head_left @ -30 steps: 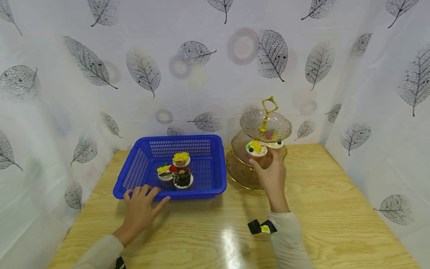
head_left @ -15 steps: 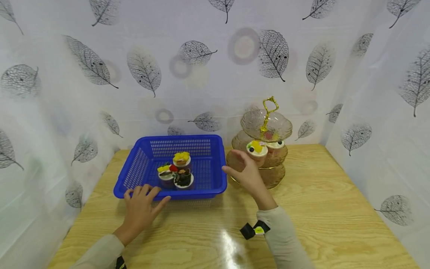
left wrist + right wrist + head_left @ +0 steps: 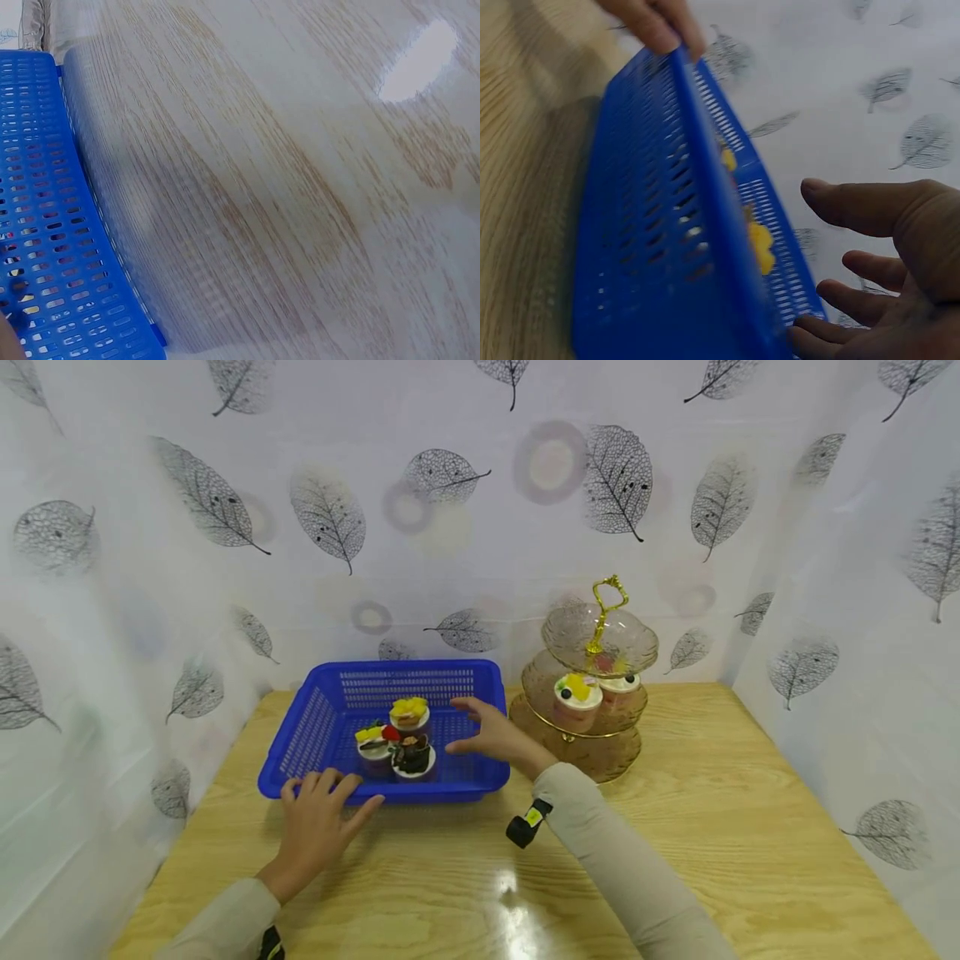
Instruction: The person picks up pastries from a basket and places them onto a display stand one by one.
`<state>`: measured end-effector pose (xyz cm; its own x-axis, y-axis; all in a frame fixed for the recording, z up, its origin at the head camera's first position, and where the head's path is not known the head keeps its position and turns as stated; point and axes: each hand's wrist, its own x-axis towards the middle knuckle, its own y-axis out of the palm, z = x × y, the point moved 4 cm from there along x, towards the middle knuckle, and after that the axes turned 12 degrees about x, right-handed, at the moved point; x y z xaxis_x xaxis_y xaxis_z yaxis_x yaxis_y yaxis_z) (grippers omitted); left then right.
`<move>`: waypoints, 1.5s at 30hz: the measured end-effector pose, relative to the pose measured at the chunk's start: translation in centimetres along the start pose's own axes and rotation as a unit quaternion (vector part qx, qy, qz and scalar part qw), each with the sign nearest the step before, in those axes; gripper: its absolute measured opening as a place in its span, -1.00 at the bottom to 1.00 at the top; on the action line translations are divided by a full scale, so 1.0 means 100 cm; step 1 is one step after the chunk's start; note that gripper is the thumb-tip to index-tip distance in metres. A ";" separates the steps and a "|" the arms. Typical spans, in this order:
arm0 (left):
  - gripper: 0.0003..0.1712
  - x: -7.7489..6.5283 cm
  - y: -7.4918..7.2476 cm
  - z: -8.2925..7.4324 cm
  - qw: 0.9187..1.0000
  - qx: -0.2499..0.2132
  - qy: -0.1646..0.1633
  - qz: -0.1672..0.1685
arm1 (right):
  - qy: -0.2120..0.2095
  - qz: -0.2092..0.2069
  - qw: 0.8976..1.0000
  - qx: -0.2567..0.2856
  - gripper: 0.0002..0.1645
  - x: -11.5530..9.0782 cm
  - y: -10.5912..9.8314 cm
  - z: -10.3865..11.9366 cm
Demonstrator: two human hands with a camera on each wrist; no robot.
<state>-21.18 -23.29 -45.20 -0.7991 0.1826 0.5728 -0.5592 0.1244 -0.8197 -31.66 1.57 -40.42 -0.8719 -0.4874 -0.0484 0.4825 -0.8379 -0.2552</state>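
The blue plastic basket point(image 3: 491, 672) sits on the table with a few dessert cups inside. One has yellow fruit point(image 3: 408, 710) on top, another a red strawberry and yellow pieces point(image 3: 375, 752), and the closest a dark chocolate topping point(image 3: 412, 762). My left hand point(image 3: 318, 827) holds the front rim, its fingers bent over the edge and its thumb out to the side. Above the basket's right side, my right hand point(image 3: 498, 739) is spread with nothing in it, thumb and fingers apart, pointing at the yellow-fruit cup. The right wrist view shows the same spread hand point(image 3: 900, 262) beside the rim.
A three-tier stand point(image 3: 600, 768) with a gold handle point(image 3: 613, 587) stands right of the basket. Its middle tier bears a fruit-topped cup point(image 3: 577, 706) and a second cup point(image 3: 621, 693). A leaf-patterned sheet point(image 3: 420, 568) hangs behind the wooden table point(image 3: 420, 893).
My right hand has let go of the fruit-topped cup on the stand's middle tier and moved left over the basket. The left hand has stayed at the rim.
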 end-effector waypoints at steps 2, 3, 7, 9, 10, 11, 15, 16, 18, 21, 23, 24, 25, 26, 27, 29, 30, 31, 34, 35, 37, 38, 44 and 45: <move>-0.54 0.001 0.000 -0.001 1.000 -0.001 0.001 0.001 | 0.008 0.020 1.000 -0.021 -0.07 0.008 0.007 -0.004; -0.54 0.002 0.000 -0.001 1.000 -0.001 0.001 0.000 | 0.008 0.028 0.999 -0.030 -0.07 0.011 0.011 -0.006; -0.53 0.001 0.000 -0.001 1.000 0.002 -0.003 0.008 | 0.021 0.058 0.996 -0.067 -0.03 0.021 0.026 -0.011; -0.52 0.001 0.001 -0.001 1.000 0.001 -0.005 0.012 | 0.031 0.064 0.994 -0.082 -0.01 0.024 0.032 -0.014; -0.52 0.001 0.001 -0.002 1.000 0.001 -0.005 0.013 | 0.035 0.065 0.993 -0.091 0.00 0.026 0.035 -0.016; -0.51 0.000 0.001 -0.002 1.000 0.001 -0.006 0.014 | 0.039 0.065 0.992 -0.097 0.00 0.027 0.037 -0.017; -0.51 0.000 0.001 -0.002 1.000 0.002 -0.007 0.014 | 0.059 0.067 0.991 -0.097 -0.02 0.031 0.047 -0.027; -0.51 0.000 0.001 -0.001 1.000 0.003 -0.007 0.013 | 0.059 0.069 0.991 -0.100 -0.02 0.032 0.049 -0.028; -0.51 -0.001 0.001 -0.001 1.000 0.003 -0.008 0.010 | 0.046 0.075 0.989 -0.115 -0.02 0.034 0.054 -0.030; -0.50 -0.001 0.002 0.001 1.000 0.004 -0.008 0.006 | 0.020 0.077 0.987 -0.139 0.00 0.037 0.061 -0.029; -0.50 -0.001 0.002 0.001 1.000 0.006 -0.007 0.005 | 0.012 0.071 0.985 -0.155 0.00 0.038 0.063 -0.029; -0.50 -0.001 0.002 0.001 1.000 0.006 -0.006 0.005 | 0.015 0.068 0.985 -0.160 0.00 0.038 0.064 -0.029; -0.51 0.000 0.002 0.001 1.000 0.007 -0.005 0.005 | 0.019 0.065 0.984 -0.166 0.00 0.039 0.064 -0.030; -0.51 0.000 0.002 0.001 1.000 0.008 -0.004 0.004 | 0.024 0.063 0.982 -0.174 0.00 0.039 0.064 -0.030; -0.51 -0.001 0.002 0.001 1.000 0.009 -0.003 0.004 | 0.029 0.060 0.982 -0.178 -0.01 0.039 0.064 -0.030; -0.52 -0.001 0.002 0.001 1.000 0.007 -0.003 0.002 | 0.041 0.055 0.980 -0.185 -0.02 0.039 0.064 -0.031; -0.52 -0.001 0.002 0.001 1.000 0.007 -0.003 0.002 | 0.044 0.052 0.980 -0.186 -0.03 0.039 0.064 -0.032; -0.52 -0.001 0.002 0.001 1.000 0.007 -0.003 0.001 | 0.046 0.049 0.980 -0.187 -0.05 0.039 0.063 -0.032; -0.51 -0.001 0.002 0.001 1.000 0.006 -0.003 0.001 | 0.052 0.040 0.982 -0.179 -0.09 0.038 0.061 -0.032; -0.51 -0.001 0.002 0.001 1.000 0.005 -0.003 0.001 | 0.053 0.037 0.982 -0.175 -0.11 0.038 0.060 -0.031; -0.50 -0.001 0.002 0.001 1.000 0.006 -0.003 0.002 | 0.052 0.033 0.985 -0.163 -0.14 0.037 0.058 -0.030; -0.50 -0.001 0.002 0.001 1.000 0.005 -0.004 0.002 | 0.050 0.031 0.986 -0.155 -0.16 0.037 0.057 -0.028; -0.50 0.000 0.003 0.001 1.000 0.003 -0.006 0.005 | 0.021 0.016 0.991 -0.135 -0.23 0.033 0.050 -0.016; -0.50 0.000 0.003 0.001 1.000 0.003 -0.006 0.005 | 0.019 0.014 0.991 -0.132 -0.22 0.032 0.049 -0.013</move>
<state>-21.35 -23.32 -45.46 -0.8075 0.1722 0.5642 -0.5522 0.1158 -0.8257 -32.22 -3.75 -43.11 -0.8633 -0.4960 -0.0936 0.4721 -0.7279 -0.4972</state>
